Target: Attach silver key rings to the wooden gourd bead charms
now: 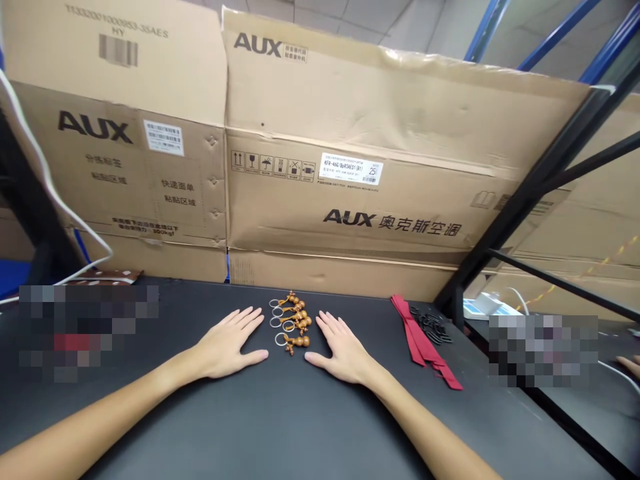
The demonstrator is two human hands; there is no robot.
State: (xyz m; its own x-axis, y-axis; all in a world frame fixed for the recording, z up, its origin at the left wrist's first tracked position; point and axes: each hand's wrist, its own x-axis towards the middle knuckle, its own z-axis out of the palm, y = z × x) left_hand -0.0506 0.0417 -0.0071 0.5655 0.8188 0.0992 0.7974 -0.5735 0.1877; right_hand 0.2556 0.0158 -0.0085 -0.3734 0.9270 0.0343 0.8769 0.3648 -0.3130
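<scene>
Plainly, the wood-coloured gourd keychains (303,323) lie on the black tabletop (280,420) between the person's two hands, in a short column running away from the body. Each keychain's long axis lies roughly crosswise, its metal ring (276,339) toward the left hand (227,347) and its gourd toward the right hand (345,350); the column is thus rightward of the left fingertips and leftward of the right ones. The gaps are narrow on both sides, the right hand perhaps a shade nearer, and no contact shows. Both hands rest palm down, fingers slightly spread and thumbs held out from them, pinching nothing. Red ribbon strips (423,343) and a heap of black looped pieces (434,328) lie well apart, beyond the right hand. The keychains crowd together, so their exact count, about five, is hard to settle, as are the tiny beads beside the gourds. Pixelated patches (89,333) mask whatever lies at far left and right, and another person's hand (631,365) is cut off by the right edge
</scene>
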